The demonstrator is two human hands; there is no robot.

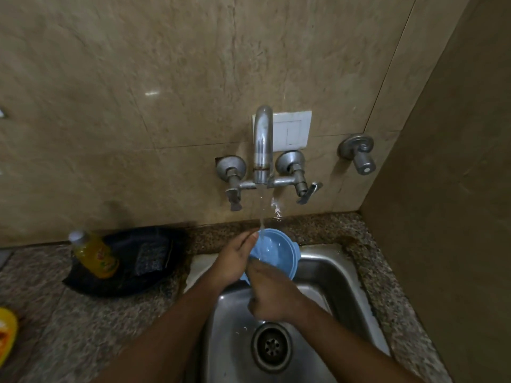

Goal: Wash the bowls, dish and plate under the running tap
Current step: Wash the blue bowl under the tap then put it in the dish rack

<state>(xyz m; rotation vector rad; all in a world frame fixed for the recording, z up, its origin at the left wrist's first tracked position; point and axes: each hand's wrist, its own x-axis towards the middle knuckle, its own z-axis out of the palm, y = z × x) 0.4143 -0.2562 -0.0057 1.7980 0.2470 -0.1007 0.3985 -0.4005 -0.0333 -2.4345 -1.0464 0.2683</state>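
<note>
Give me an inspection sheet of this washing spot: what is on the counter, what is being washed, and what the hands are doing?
Surface: speckled granite counter around a steel sink with an open drain.
Job's things: one blue bowl tilted under the running tap; no other dishes seen.
Clutter: yellow bottle and scrub pad on a black tray; yellow item at the left edge.
Grips: left hand holds the bowl's rim; right hand holds its near edge.
Cables: nothing seen.
Surroundings: beige tiled wall, white switch plate, spare valve.
</note>
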